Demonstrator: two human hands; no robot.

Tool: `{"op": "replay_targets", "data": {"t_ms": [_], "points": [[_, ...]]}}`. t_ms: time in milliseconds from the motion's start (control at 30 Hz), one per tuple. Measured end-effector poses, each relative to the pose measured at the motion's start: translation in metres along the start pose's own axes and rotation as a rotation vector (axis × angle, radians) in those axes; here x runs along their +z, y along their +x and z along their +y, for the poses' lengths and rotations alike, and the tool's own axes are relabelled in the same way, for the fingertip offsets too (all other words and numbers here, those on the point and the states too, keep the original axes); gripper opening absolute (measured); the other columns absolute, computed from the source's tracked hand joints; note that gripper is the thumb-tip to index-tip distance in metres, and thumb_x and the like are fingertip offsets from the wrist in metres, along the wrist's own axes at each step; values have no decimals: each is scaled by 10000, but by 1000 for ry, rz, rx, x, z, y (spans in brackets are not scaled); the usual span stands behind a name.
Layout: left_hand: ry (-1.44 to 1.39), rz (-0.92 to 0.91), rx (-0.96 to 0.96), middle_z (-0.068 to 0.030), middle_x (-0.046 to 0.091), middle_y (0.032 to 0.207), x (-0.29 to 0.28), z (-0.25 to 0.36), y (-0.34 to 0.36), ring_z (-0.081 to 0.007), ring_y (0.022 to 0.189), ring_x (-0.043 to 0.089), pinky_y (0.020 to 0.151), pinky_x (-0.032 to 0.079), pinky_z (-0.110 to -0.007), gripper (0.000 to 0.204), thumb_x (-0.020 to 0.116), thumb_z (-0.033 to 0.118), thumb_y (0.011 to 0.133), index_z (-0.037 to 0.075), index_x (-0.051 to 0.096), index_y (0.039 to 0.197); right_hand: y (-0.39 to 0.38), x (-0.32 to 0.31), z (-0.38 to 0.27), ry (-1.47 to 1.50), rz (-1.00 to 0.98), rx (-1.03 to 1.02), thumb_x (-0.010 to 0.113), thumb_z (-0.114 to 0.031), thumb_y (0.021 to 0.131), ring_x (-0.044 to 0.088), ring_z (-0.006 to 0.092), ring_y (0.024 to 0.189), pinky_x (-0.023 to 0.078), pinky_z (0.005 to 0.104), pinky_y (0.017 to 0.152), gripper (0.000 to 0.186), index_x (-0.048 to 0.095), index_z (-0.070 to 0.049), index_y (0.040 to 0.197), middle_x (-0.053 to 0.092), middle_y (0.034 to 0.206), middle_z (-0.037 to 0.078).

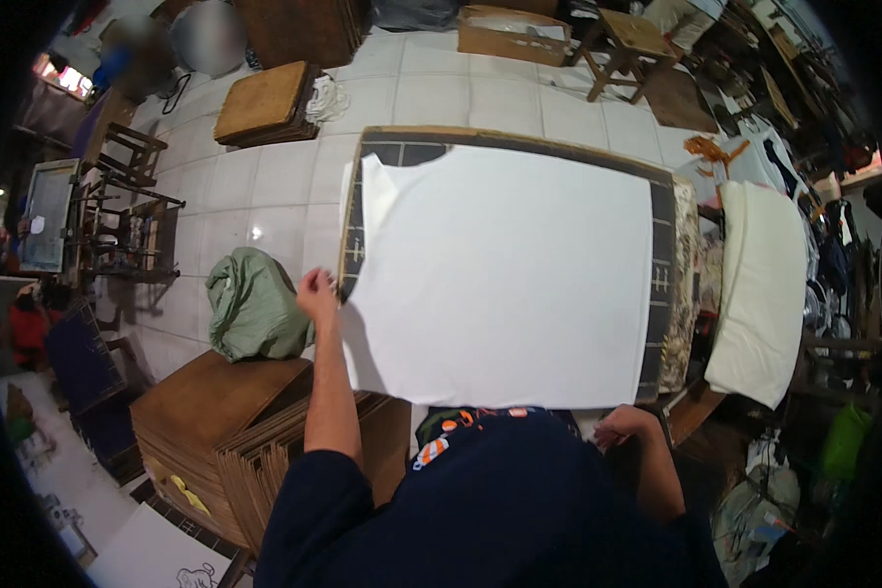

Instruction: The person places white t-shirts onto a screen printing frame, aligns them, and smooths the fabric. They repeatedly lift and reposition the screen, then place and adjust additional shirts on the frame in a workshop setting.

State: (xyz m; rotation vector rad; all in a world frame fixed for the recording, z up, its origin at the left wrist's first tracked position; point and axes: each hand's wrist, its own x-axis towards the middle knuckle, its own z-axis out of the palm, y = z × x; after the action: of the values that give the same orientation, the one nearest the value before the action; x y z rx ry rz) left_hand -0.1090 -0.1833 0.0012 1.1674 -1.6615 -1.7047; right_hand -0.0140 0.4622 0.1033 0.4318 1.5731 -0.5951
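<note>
A white fabric piece (500, 284), shaped like a garment panel with a curved cut at its upper left, lies over a dark board (662, 255) marked with lines. One corner at its left is folded over. My left hand (318, 293) is just off the board's left edge, fingers loosely bent and apart, with nothing visible in them. Close to the fabric's lower right corner, my right hand (625, 426) has half-bent fingers. It looks free of the cloth.
On the right lies a folded cream cloth stack (762, 294). A green cloth bundle (255, 306) sits at left, beside stacked brown boards (216, 402). More boards (265, 103) rest on the tiled floor beyond, with a wooden stool (632, 44) and a cardboard box (513, 37).
</note>
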Motion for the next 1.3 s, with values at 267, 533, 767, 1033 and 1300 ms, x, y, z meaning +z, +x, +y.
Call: {"op": "replay_targets", "data": {"t_ms": [267, 533, 767, 1033, 1300], "points": [[634, -468, 722, -132, 597, 979, 148, 51, 119, -299, 898, 561, 833, 458, -403, 413, 648, -15, 778, 101, 633, 1174, 15, -17, -156, -280, 873, -403, 852, -256, 668, 397, 417, 1278, 413, 419, 1021, 1037, 234, -57, 1477, 256, 1440, 323], [990, -893, 883, -172, 555, 1000, 183, 95, 165, -350, 970, 541, 847, 462, -435, 209, 763, 176, 765, 81, 695, 938, 40, -2, -176, -412, 668, -247, 906, -328, 595, -1, 664, 1337, 205, 637, 1104, 1379, -93, -60, 1508, -104, 1451, 461], [410, -980, 632, -113, 625, 1099, 186, 118, 164, -205, 1026, 570, 829, 450, -317, 250, 744, 150, 815, 43, 555, 691, 40, 0, -177, -393, 636, -180, 885, -308, 633, -2, 660, 1339, 202, 622, 1115, 1349, -114, -41, 1500, -105, 1451, 462], [518, -951, 184, 19, 606, 667, 191, 121, 159, -43, 583, 525, 509, 389, -179, 252, 692, 207, 907, 82, 557, 735, 39, 1, -181, -386, 640, -183, 857, -323, 673, -2, 661, 1339, 241, 614, 1102, 1318, -133, -49, 1497, -106, 1445, 468], [896, -1095, -103, -74, 675, 815, 150, 131, 176, -167, 774, 623, 656, 479, -313, 408, 809, 284, 742, -1, 674, 1001, 46, 2, -174, -384, 649, -199, 823, -297, 704, -38, 665, 1335, 175, 642, 1108, 1296, -183, -73, 1489, -131, 1448, 461]]}}
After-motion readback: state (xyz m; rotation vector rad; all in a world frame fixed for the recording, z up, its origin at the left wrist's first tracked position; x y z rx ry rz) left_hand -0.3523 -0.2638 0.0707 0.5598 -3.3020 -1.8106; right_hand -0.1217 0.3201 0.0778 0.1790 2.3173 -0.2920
